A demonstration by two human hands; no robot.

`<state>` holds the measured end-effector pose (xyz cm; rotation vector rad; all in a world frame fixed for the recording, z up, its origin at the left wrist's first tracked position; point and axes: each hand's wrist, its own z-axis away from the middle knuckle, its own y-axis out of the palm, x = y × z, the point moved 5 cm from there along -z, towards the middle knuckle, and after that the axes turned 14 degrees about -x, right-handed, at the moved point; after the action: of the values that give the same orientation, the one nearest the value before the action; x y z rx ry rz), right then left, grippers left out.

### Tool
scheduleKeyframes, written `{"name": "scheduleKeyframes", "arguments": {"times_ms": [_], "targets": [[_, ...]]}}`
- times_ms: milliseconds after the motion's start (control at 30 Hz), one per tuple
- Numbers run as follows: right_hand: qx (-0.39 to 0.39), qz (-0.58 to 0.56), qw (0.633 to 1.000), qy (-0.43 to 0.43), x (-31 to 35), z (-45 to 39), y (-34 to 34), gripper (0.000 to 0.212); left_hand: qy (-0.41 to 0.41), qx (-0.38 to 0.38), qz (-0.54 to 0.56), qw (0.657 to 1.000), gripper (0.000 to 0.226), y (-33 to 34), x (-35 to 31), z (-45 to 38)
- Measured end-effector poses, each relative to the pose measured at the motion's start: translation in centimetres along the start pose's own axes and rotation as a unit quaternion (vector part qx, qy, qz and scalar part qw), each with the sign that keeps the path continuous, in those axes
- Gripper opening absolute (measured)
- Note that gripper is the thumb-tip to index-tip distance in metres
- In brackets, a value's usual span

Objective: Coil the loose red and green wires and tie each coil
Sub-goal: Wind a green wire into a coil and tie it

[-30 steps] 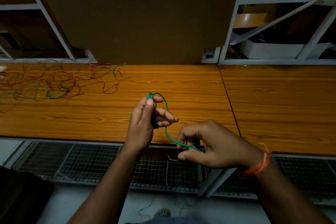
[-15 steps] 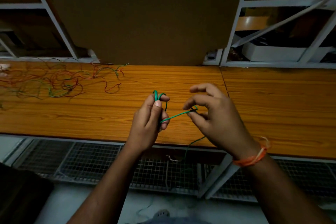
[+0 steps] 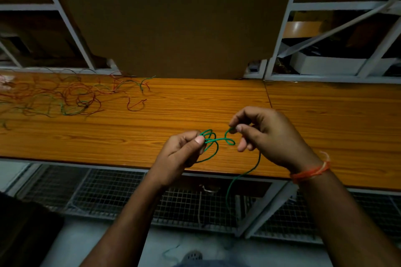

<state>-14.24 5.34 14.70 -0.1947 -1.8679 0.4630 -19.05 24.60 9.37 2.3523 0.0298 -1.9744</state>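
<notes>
While seen from the head camera only, noted line by line:

Left hand point(image 3: 182, 151): thumb and fingers pinched on a small green coil point(image 3: 209, 140), held up over the front of the bench point(image 3: 130, 136), probably so the loops cannot spring apart.

Coil: a few loops bunched at the left fingertips, not yet tied.

Right hand point(image 3: 267, 136): thumb and forefinger nipping the green wire point(image 3: 230, 141) just beside the coil, other fingers curled loosely; a small loop standing between the two hands, likely the next turn being fed in.

Wire tail: hanging from under the right hand, down past the bench edge toward the mesh rack point(image 3: 130, 191), left slack so it can be drawn up as winding goes on; end lost in the dim light, cannot tell where.

Pile point(image 3: 65, 97): loose red and green wires tangled at far left on the bench, well apart from both hands, waiting their turn.

Stage, as judged: early, first green coil partly wound, no tie made.

Wristband point(image 3: 310, 171): orange thread on right wrist, clear of the wire.
</notes>
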Motion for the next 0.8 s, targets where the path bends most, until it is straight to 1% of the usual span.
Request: {"name": "scheduleKeyframes", "arguments": {"times_ms": [33, 100, 167, 233, 333, 400, 467, 533, 633, 700, 800], "targets": [[0.029, 0.010, 1.000, 0.008, -0.6, -0.2, 0.4, 0.022, -0.018, 0.008, 0.029, 0.999, 0.030, 0.1, 0.0, 0.0], [0.110, 0.038, 0.993, 0.012, -1.8, -0.1, 1.7, 0.025, -0.061, 0.017, 0.084, 0.994, 0.031, 0.3, 0.0, 0.0], [0.173, 0.040, 0.984, -0.001, -2.6, 0.5, 2.9, 0.023, -0.114, 0.010, 0.144, 0.983, 0.032, 0.6, 0.1, -0.1], [0.209, 0.028, 0.977, -0.018, -3.4, 1.0, 3.9, 0.018, -0.165, -0.005, 0.214, 0.963, 0.031, 0.7, 0.3, -0.3], [0.246, -0.015, 0.969, -0.022, -4.3, 2.2, 5.1, 0.016, -0.206, -0.019, 0.292, 0.934, 0.031, 0.6, 0.5, -0.6], [0.225, -0.064, 0.972, -0.005, -4.8, 2.9, 5.8, 0.021, -0.223, -0.044, 0.312, 0.923, 0.030, 0.4, 0.6, -0.6], [0.155, -0.086, 0.984, 0.000, -5.3, 3.1, 6.0, 0.032, -0.228, -0.074, 0.309, 0.920, 0.030, 0.3, 0.7, -0.7], [0.079, -0.077, 0.994, -0.026, -5.5, 3.1, 5.8, 0.038, -0.227, -0.099, 0.304, 0.920, 0.029, 0.2, 1.0, -0.9], [0.018, -0.042, 0.996, -0.080, -5.3, 3.3, 5.3, 0.029, -0.228, -0.134, 0.300, 0.917, 0.027, -0.1, 1.4, -1.0], [-0.011, 0.012, 0.992, -0.125, -5.0, 3.5, 5.0, 0.023, -0.230, -0.143, 0.305, 0.913, 0.027, -0.2, 1.7, -1.0], [-0.084, 0.098, 0.968, -0.214, -4.4, 3.8, 4.5, 0.014, -0.239, -0.139, 0.318, 0.907, 0.029, 0.0, 1.7, -1.0]]}}
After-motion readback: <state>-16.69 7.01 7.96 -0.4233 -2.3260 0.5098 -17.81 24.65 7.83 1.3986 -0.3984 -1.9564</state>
